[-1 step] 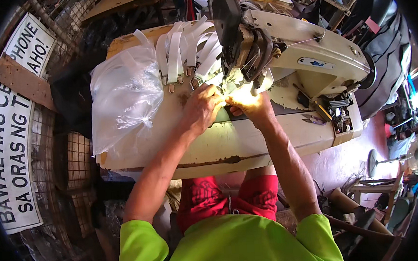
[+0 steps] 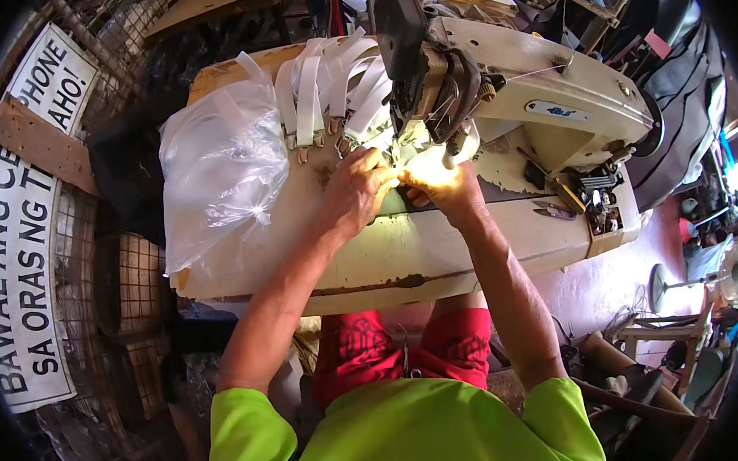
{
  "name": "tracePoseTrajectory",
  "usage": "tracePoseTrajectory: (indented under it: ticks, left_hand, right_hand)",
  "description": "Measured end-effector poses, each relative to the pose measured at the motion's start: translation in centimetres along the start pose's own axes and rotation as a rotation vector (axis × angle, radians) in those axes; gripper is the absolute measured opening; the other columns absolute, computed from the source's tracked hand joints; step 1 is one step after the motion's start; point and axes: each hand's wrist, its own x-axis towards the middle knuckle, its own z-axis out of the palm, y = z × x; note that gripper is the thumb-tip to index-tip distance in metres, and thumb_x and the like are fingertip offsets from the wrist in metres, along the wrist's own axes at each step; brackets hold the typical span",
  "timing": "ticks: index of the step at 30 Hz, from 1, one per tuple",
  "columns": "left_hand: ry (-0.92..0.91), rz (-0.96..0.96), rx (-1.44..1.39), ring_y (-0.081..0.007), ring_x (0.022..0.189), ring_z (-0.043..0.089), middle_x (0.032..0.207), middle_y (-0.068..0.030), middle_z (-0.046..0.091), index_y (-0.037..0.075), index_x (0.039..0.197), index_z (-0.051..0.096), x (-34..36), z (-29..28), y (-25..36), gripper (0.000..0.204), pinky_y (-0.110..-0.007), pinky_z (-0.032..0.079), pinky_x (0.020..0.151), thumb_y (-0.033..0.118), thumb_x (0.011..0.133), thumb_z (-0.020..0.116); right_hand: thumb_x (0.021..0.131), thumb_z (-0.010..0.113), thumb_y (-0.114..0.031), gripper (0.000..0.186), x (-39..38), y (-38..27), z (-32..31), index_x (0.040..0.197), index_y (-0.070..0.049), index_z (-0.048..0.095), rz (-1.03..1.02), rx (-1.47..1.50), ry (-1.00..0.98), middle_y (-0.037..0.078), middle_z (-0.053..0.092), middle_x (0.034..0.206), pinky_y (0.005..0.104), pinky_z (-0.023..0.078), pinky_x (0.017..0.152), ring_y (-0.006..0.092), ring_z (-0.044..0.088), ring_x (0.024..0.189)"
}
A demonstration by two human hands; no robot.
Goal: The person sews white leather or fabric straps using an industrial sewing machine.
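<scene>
Under the head of a beige sewing machine (image 2: pixel 583 74), my two hands meet close to the needle area. My left hand (image 2: pixel 357 193) is closed in a pinch on a white strap, at the left of the lit spot. Its fingertips almost touch my right hand (image 2: pixel 446 185), which is also closed on the white strap (image 2: pixel 468 142); part of the strap curls up above that hand. Strong lamp glare washes out the fingertips and hides the needle and the strap's end. Just beyond my left hand lies a heap of white straps (image 2: pixel 309 99) with metal clips (image 2: pixel 303 155).
A tied clear plastic bag (image 2: pixel 222 172) of white material fills the table's left side. Small thread snips (image 2: pixel 555 211) lie to the right, beside an open compartment (image 2: pixel 605 216) of small parts. The worn table edge (image 2: pixel 406 281) runs above my lap. A fan (image 2: pixel 658 287) stands at far right.
</scene>
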Motion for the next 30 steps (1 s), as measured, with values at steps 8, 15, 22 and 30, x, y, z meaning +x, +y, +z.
tracePoseTrajectory:
  ticks: [8, 15, 22, 30]
  left_hand:
    - [-0.137, -0.039, -0.017, -0.0320, 0.096, 0.057, 0.093, -0.0144, 0.056, 0.005, 0.092, 0.068, 0.1, -0.3, -0.4, 0.016, -0.043, 0.048, 0.090, 0.002, 0.077, 0.064]
    - [-0.114, -0.054, -0.036, -0.0303, 0.091, 0.059, 0.101, -0.0146, 0.057, 0.004, 0.104, 0.069, 0.3, -0.2, -0.2, 0.025, -0.041, 0.049, 0.083, 0.000, 0.079, 0.066]
    - [-0.242, -0.002, -0.057, -0.0312, 0.094, 0.056, 0.094, -0.0128, 0.055, 0.004, 0.098, 0.066, 0.6, -2.0, -0.5, 0.022, -0.041, 0.048, 0.087, -0.003, 0.078, 0.064]
    - [-0.158, -0.092, -0.202, -0.0249, 0.084, 0.058, 0.085, -0.0071, 0.058, 0.005, 0.098, 0.072, 0.5, -1.8, -0.8, 0.028, -0.036, 0.051, 0.072, -0.007, 0.072, 0.070]
  right_hand:
    - [0.084, 0.074, -0.012, 0.014, -7.8, -0.5, -3.4, 0.085, 0.001, 0.069, -0.013, -0.316, 0.185, 0.006, 0.062, 0.060, 0.0247, 0.049, 0.046, 0.0111, 0.061, 0.052]
    - [0.082, 0.064, -0.014, 0.010, -1.4, 0.9, -0.5, 0.087, -0.004, 0.065, -0.883, -0.847, 0.017, 0.012, 0.063, 0.094, 0.0425, 0.047, 0.068, 0.0319, 0.057, 0.078]
    - [0.081, 0.064, -0.011, 0.007, -0.7, 1.1, 0.0, 0.084, -0.006, 0.062, -0.873, -0.762, 0.050, 0.012, 0.062, 0.080, 0.0439, 0.046, 0.067, 0.0343, 0.057, 0.073]
    - [0.082, 0.068, -0.012, 0.011, -0.1, 1.6, -0.3, 0.086, -0.004, 0.063, -0.775, -0.613, 0.020, 0.014, 0.065, 0.083, 0.0445, 0.047, 0.071, 0.0350, 0.060, 0.076]
